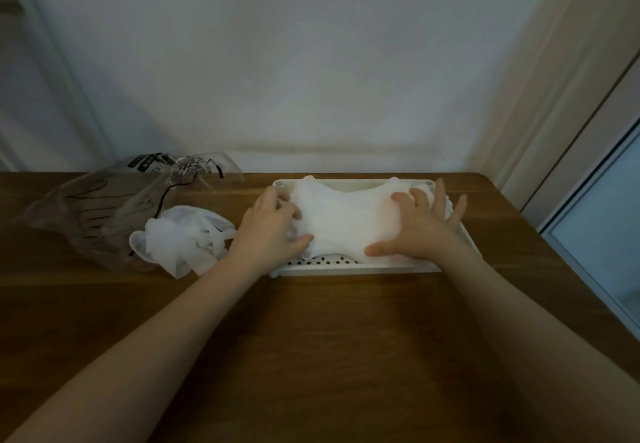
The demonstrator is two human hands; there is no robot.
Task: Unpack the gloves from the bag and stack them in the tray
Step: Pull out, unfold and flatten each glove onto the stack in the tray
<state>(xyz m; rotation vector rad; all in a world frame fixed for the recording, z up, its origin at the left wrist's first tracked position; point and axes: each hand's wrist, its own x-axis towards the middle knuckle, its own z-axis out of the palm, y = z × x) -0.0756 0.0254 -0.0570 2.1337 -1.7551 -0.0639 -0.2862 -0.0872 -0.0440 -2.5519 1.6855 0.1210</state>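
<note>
- A heap of thin white gloves [341, 221] lies in the white tray [349, 267], a little right of the frame's centre; the heap covers most of the tray and rises above its far rim.
- The tray's perforated floor shows in a strip along the near edge, under the heap.
- The left hand [272, 226] lies on the left end of the heap, fingers bent over the gloves and thumb along the near edge; whether it pinches them or only presses, I cannot tell.
- The right hand [420, 226] rests flat on the right end, fingers spread and fairly straight, thumb stretched toward the middle.
- A second clump of white gloves [183, 242] lies on the wooden table [329, 338], left of the tray and just beside the left wrist.
- The clear plastic bag [110, 207] with dark print lies crumpled at centre left, its mouth touching that clump.
- A pale wall [311, 62] fills the upper frame.
</note>
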